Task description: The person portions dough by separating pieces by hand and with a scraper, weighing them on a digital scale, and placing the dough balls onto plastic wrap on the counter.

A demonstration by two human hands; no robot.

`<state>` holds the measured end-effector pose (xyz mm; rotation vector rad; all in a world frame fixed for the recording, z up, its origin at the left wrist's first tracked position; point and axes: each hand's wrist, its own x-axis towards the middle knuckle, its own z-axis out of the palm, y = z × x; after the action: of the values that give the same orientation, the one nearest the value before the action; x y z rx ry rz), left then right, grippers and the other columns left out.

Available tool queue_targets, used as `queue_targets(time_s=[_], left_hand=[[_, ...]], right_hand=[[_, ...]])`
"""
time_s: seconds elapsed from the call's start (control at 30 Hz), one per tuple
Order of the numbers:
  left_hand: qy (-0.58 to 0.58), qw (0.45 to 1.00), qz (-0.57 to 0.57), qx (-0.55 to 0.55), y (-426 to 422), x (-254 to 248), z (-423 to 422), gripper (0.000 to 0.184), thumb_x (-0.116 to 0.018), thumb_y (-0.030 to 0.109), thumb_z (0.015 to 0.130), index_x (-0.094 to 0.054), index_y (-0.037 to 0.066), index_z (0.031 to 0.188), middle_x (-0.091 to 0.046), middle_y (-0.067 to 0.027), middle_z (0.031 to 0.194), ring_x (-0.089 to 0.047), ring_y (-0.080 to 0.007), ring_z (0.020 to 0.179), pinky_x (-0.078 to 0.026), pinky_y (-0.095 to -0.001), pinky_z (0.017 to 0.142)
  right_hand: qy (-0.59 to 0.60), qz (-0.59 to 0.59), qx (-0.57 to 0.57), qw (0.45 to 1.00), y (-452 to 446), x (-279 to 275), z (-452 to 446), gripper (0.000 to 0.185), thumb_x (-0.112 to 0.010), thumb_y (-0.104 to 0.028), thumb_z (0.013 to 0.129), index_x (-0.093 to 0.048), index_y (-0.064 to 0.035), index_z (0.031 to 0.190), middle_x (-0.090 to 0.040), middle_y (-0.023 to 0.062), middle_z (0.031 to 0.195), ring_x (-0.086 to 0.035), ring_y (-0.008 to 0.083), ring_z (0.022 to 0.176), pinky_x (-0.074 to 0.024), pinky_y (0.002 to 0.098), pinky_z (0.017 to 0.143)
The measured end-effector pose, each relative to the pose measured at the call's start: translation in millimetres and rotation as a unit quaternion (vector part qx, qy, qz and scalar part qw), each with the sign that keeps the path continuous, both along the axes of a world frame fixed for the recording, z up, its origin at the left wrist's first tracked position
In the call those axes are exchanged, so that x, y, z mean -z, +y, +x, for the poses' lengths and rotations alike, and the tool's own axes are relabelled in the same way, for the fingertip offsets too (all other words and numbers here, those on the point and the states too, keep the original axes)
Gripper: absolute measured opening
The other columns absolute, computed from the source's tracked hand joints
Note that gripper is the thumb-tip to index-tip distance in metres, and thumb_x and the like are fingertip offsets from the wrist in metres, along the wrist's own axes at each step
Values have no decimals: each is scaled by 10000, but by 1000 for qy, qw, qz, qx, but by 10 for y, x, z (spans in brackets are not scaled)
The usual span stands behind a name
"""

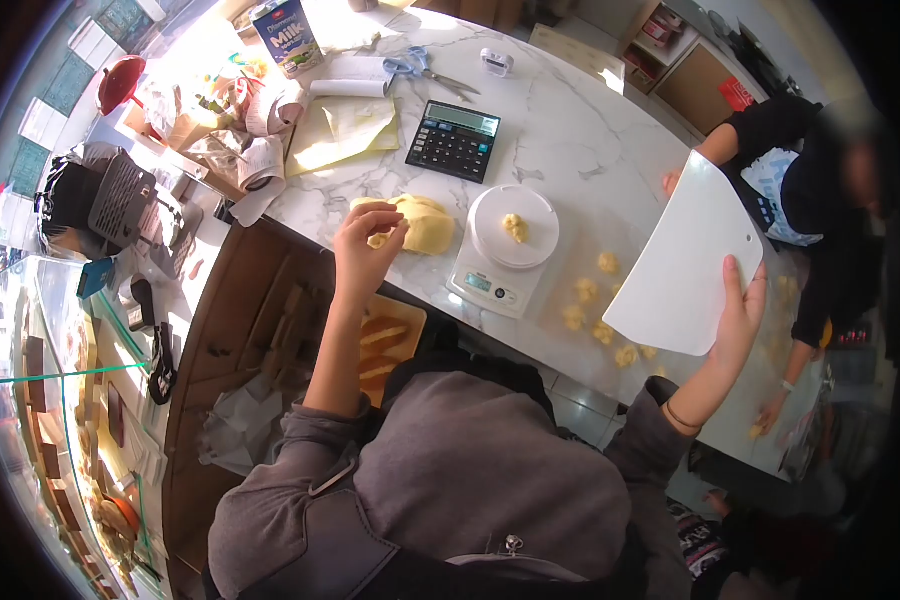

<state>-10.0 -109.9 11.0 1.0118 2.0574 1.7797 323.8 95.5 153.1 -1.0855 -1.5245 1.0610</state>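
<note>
My left hand (365, 250) is over the near edge of the marble counter, its thumb and fingers curled together in a pinch. Whatever lies between its fingertips is too small to make out. A lump of yellow dough (431, 226) rests on the counter right beside that hand. My right hand (738, 318) grips a large white plastic dough scraper (682, 270) by its corner near the hole, raised above the counter. Between my hands stands a white digital scale (491, 281), with a small piece of dough (515, 228) on its round plate. Several small dough pieces (603, 332) lie right of the scale.
Beyond the scale are a black calculator (454, 141), scissors (435, 75), papers (345, 135) and a milk carton (288, 38). A cluttered box (205, 165) stands at the left. A co-worker's hand (767, 412) touches the counter at the right. A glass case (60, 375) is far left.
</note>
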Motion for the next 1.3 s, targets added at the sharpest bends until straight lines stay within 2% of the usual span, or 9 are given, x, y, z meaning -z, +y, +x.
queue_targets(time_s=[0.17, 0.5, 0.7, 0.73, 0.83, 0.9, 1.03, 1.17, 1.3], left_hand=[[53, 999, 3, 3, 180, -96, 91, 94, -637, 33, 756, -636, -15, 837, -618, -83, 921, -604, -140, 810, -487, -254, 719], [-8, 998, -41, -44, -70, -26, 54, 101, -627, 32, 761, -620, -13, 851, -621, -55, 841, -594, -112, 725, -479, -244, 683], [-41, 997, 2, -64, 57, -191, 230, 130, -656, 41, 751, -613, -17, 860, -632, -54, 830, -599, -108, 718, -484, -247, 683], [-29, 999, 9, -39, 152, -184, 290, 147, -678, 43, 736, -611, -4, 858, -629, -56, 826, -604, -117, 736, -480, -253, 686], [163, 984, -18, 65, 473, -283, 461, 117, -676, 40, 707, -619, 14, 806, -610, -94, 774, -603, -207, 733, -475, -290, 678], [133, 987, 8, 89, 625, -227, 460, 122, -656, 24, 712, -618, 18, 827, -605, -100, 780, -591, -221, 725, -468, -293, 680], [98, 994, 18, -54, 328, -238, 151, 121, -582, -5, 742, -607, 14, 859, -576, -98, 837, -568, -214, 731, -452, -289, 668], [116, 959, -63, -251, -412, 284, -114, 111, -548, -47, 716, -617, 20, 771, -540, -71, 835, -539, -129, 689, -427, -235, 565], [77, 964, -46, -251, -460, 529, 83, 175, -560, -34, 714, -670, 10, 843, -540, -68, 893, -552, -117, 695, -467, -229, 621]], right_hand=[[15, 0, 9, 1000, -18, -20, 188, 411, -571, -131, 877, -443, 15, 1240, -540, 86, 1147, -501, 135, 1029, -377, 262, 904], [41, -3, 10, 999, 7, 30, 315, 424, -569, -139, 882, -427, 18, 1250, -537, 97, 1151, -504, 140, 1028, -380, 263, 903], [36, -7, 2, 999, 22, 103, 297, 426, -571, -146, 882, -428, 11, 1251, -534, 94, 1161, -507, 143, 1033, -391, 268, 898], [37, -7, -3, 999, 25, 114, 283, 426, -571, -146, 882, -429, 10, 1251, -534, 93, 1163, -508, 144, 1033, -392, 269, 897], [40, -12, -11, 999, 22, 123, 242, 432, -569, -145, 882, -424, 7, 1259, -529, 93, 1173, -503, 148, 1042, -389, 273, 902], [34, -13, -3, 999, 4, 114, 239, 438, -567, -145, 883, -419, 6, 1266, -523, 93, 1180, -496, 149, 1053, -383, 275, 909], [21, -14, 24, 999, -69, 115, 353, 450, -565, -149, 884, -412, 7, 1277, -511, 96, 1196, -481, 151, 1073, -369, 277, 923], [13, -31, 34, 999, -26, 232, 483, 464, -573, -160, 880, -409, 8, 1281, -505, 98, 1206, -478, 158, 1077, -365, 277, 924], [17, -51, 33, 998, -16, 287, 438, 481, -582, -169, 875, -402, 6, 1285, -504, 99, 1207, -483, 166, 1074, -370, 282, 920]])
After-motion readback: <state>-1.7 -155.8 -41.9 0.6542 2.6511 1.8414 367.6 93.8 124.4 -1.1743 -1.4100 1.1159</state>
